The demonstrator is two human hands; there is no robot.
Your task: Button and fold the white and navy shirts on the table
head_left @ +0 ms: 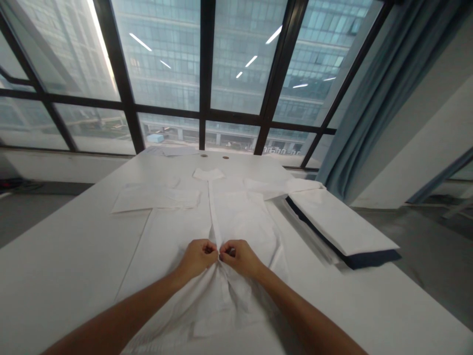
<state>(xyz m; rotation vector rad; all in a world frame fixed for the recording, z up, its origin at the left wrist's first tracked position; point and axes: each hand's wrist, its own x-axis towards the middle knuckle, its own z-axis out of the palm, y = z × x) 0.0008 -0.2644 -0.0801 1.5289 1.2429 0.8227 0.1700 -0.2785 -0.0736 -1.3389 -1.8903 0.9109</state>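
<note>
A white shirt [177,229] lies front up on the table, its collar [209,174] toward the window and its lower part gathered in folds nearest me. Along the middle runs the front placket [212,207]. My left hand [199,256] pinches the placket from the left, thumb and fingertips together. From the other side my right hand [240,257] pinches the same spot, the fingertips of both hands almost meeting. The cloth is drawn up a little there. Any button between the fingertips is too small to make out.
The white table [66,266] reaches to the window. On the right lies a stack of folded white and dark blue cloth [340,222]. Papers [173,151] lie at the far end near two round table holes. A blue curtain [377,98] hangs at the right.
</note>
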